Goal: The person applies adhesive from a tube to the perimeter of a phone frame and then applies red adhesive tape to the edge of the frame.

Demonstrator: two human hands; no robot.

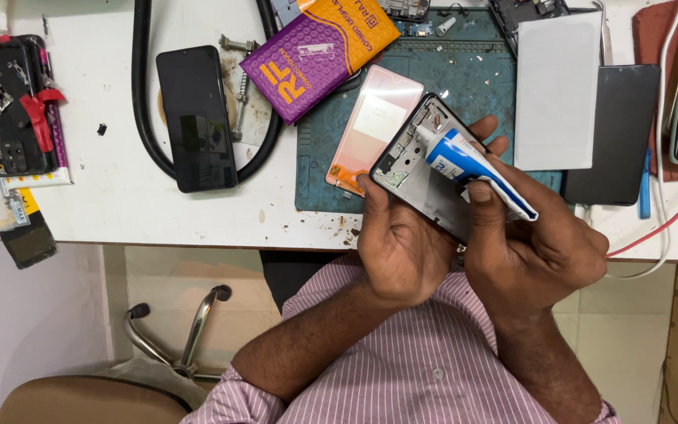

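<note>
Blue-white tube [464, 161]; teal mat [472, 71]; purple-orange packet [319, 51]

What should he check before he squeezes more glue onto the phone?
1. Left hand grips the phone frame firmly: ok.
2. Right hand holds the blue and white tube: ok.
3. Tube nozzle rests on the frame's upper part: ok.
4. Glue already laid along the edge: cannot tell.
5. Pink panel lies apart on the green mat: ok.

The left hand [402, 247] holds an open phone frame [425, 169] while the right hand [535, 243] presses a blue-white tube [468, 165] onto it
</note>
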